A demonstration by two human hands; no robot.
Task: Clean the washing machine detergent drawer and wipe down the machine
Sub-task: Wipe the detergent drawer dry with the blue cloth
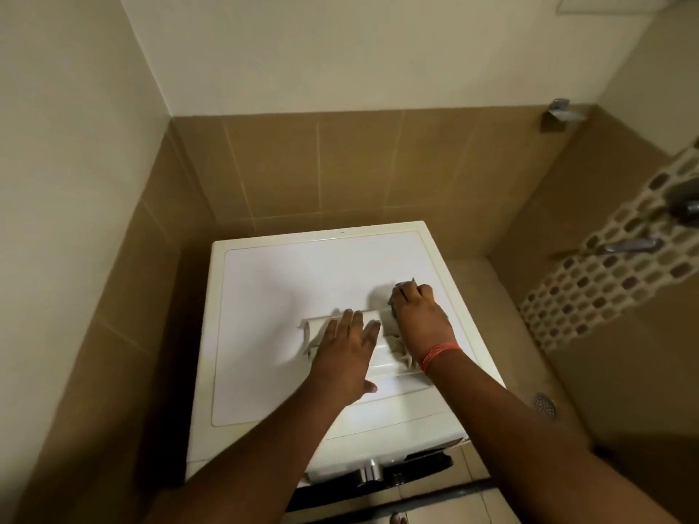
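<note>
Head view, near to far: drawer slot (431, 453) in the machine front gapes. Detergent drawer (382, 353) is out, lying on the washing machine (287, 274) top. Left hand (346, 357) presses it flat, fingers straight; right hand (418, 315) clutches a dark cloth (392, 302) — scrubbing likely underway. Machine wipe-down seemingly remains.

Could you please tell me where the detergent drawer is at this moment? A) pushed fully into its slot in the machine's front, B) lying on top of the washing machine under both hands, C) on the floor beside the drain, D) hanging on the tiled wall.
B: the detergent drawer lies on the washing machine lid, with the left hand flat on it and the right hand pressing a dark cloth at its far end.
</note>
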